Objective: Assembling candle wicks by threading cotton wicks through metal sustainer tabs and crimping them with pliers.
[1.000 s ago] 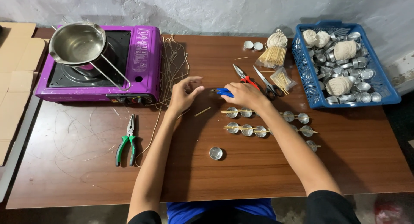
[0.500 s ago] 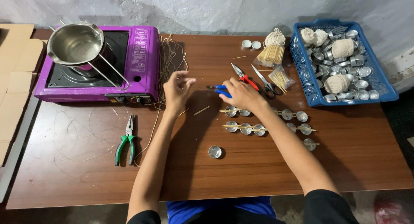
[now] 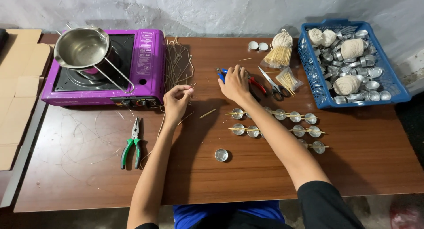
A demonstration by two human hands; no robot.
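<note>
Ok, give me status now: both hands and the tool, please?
Left hand pinching pale string. Right hand gripping blue-handled tool. Red-handled cutters and scissors close beside.

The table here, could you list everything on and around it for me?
Stove: one, purple, far left of the table.
Pan: one, steel, on the stove.
Strands: loose heap, tan, right of the stove.
Green pliers: one, near left.
Blue tool: one, under the right hand.
Red cutters: one, beside it.
Scissors: one, black handles, centre back.
Stick bundles: two, pale, back centre.
Foil cups: about a dozen, silver, mostly in rows under sticks.
Crate: one, blue, far right, holding cups and string balls.
Cardboard: tan, left edge.
Left hand: pinching a strand.
Right hand: on the blue tool.
</note>
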